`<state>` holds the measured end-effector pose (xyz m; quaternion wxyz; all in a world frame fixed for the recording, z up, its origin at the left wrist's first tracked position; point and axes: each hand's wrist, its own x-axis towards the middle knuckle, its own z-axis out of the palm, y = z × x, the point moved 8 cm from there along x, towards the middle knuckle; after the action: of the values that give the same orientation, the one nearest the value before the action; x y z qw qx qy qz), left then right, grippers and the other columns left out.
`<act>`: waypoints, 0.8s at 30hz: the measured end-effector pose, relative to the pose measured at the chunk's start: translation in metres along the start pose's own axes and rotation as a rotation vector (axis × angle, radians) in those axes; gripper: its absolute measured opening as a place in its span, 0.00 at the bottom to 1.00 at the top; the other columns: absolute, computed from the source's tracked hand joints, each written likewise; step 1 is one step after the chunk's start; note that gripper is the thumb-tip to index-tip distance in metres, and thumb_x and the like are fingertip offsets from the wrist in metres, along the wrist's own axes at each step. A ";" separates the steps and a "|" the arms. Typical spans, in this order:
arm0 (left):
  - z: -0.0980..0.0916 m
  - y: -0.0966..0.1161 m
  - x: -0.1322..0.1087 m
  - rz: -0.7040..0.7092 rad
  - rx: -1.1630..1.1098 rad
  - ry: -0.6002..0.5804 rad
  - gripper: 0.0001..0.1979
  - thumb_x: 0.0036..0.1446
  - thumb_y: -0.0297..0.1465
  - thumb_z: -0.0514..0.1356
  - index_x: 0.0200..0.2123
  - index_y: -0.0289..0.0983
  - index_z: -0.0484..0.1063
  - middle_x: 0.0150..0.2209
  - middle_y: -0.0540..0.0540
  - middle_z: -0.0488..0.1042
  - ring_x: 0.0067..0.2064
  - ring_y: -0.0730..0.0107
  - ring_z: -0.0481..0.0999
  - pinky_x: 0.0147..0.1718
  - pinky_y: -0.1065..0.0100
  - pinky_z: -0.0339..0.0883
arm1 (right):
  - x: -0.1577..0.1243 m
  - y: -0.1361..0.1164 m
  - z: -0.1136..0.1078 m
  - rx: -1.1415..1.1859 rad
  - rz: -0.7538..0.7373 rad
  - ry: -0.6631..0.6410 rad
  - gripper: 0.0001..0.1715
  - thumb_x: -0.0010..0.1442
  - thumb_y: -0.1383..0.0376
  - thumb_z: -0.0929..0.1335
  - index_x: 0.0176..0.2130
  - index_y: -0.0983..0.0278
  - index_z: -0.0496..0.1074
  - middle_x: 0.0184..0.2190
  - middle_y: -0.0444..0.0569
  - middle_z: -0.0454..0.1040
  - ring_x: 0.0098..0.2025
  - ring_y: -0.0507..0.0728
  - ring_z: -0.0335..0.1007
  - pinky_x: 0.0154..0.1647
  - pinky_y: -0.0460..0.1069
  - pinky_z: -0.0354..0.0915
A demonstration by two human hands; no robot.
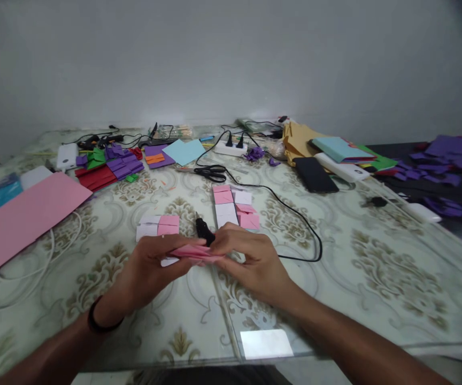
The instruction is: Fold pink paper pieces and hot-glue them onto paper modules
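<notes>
Between my two hands is a folded pink paper (193, 252), held low over the near middle of the table. My left hand (151, 263) pinches its left end, thumb below and fingers above. Closed on its right end is my right hand (251, 258). Just beyond the fingers lies a black soldering iron or glue-gun-like tool (203, 230) with a metal tip; its lower part is hidden. Folded pink and white paper pieces (168, 224) lie past my left hand, partly covered. Another group of pink and white folded papers (223, 199) sits beyond my right hand.
A large pink sheet (34, 219) lies at left near a white cable (52, 251). Scissors (210, 172), a power strip (231, 148) and a black cord (295, 208) lie beyond my hands. Purple paper pieces (124, 164) are at back left, a dark phone (316, 175) at right.
</notes>
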<state>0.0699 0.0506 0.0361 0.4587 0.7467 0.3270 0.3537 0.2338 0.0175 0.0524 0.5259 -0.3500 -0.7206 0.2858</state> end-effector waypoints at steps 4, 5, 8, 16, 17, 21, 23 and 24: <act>-0.006 0.021 0.000 0.254 0.012 0.042 0.11 0.62 0.25 0.68 0.43 0.47 0.86 0.42 0.46 0.85 0.43 0.64 0.83 0.44 0.65 0.78 | 0.001 -0.006 -0.003 -0.069 -0.068 0.017 0.10 0.66 0.70 0.72 0.45 0.57 0.80 0.41 0.48 0.84 0.44 0.58 0.77 0.48 0.56 0.71; -0.009 0.027 -0.001 0.310 0.050 0.071 0.13 0.62 0.24 0.68 0.44 0.47 0.86 0.43 0.45 0.83 0.44 0.63 0.83 0.45 0.63 0.79 | 0.002 -0.001 -0.005 -0.060 -0.006 0.025 0.12 0.67 0.70 0.71 0.49 0.57 0.79 0.44 0.49 0.83 0.46 0.58 0.76 0.50 0.56 0.71; -0.013 0.039 -0.007 0.437 0.180 0.135 0.18 0.63 0.19 0.64 0.46 0.47 0.85 0.47 0.43 0.79 0.49 0.61 0.82 0.49 0.58 0.79 | 0.001 0.020 -0.005 0.132 0.272 -0.021 0.15 0.71 0.64 0.67 0.55 0.59 0.75 0.47 0.52 0.80 0.46 0.57 0.76 0.49 0.55 0.72; -0.006 0.040 -0.017 0.517 0.348 0.142 0.23 0.63 0.17 0.61 0.54 0.48 0.79 0.55 0.44 0.72 0.53 0.64 0.79 0.52 0.62 0.79 | -0.014 0.038 0.018 0.416 0.589 -0.119 0.19 0.63 0.50 0.73 0.34 0.64 0.74 0.27 0.44 0.72 0.30 0.52 0.67 0.32 0.48 0.62; -0.007 0.037 -0.016 0.475 0.305 0.131 0.24 0.64 0.19 0.60 0.58 0.47 0.76 0.56 0.43 0.72 0.56 0.61 0.78 0.55 0.60 0.77 | -0.013 0.037 0.015 0.369 0.567 -0.090 0.19 0.64 0.51 0.73 0.33 0.64 0.74 0.27 0.44 0.72 0.29 0.52 0.66 0.31 0.48 0.61; -0.014 0.019 -0.010 0.219 0.052 0.098 0.21 0.70 0.31 0.56 0.64 0.44 0.69 0.58 0.40 0.74 0.61 0.55 0.74 0.60 0.56 0.72 | -0.004 0.026 0.002 0.096 0.415 -0.016 0.14 0.66 0.57 0.71 0.33 0.63 0.76 0.28 0.46 0.75 0.32 0.54 0.69 0.34 0.49 0.63; -0.015 0.012 -0.007 0.131 0.018 0.106 0.13 0.69 0.33 0.61 0.56 0.44 0.75 0.53 0.43 0.77 0.55 0.59 0.77 0.53 0.63 0.75 | -0.001 0.020 -0.002 -0.016 0.334 0.003 0.12 0.67 0.59 0.71 0.33 0.63 0.77 0.29 0.46 0.77 0.32 0.54 0.71 0.36 0.49 0.65; -0.015 0.009 -0.006 0.104 0.031 0.104 0.10 0.67 0.33 0.64 0.51 0.44 0.76 0.49 0.44 0.78 0.51 0.62 0.78 0.49 0.66 0.75 | -0.001 0.019 -0.003 -0.051 0.309 0.010 0.11 0.67 0.60 0.71 0.34 0.62 0.77 0.30 0.46 0.77 0.33 0.54 0.72 0.36 0.49 0.65</act>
<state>0.0563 0.0494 0.0480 0.4107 0.7502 0.3165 0.4103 0.2405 0.0281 0.0379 0.4702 -0.4716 -0.6625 0.3429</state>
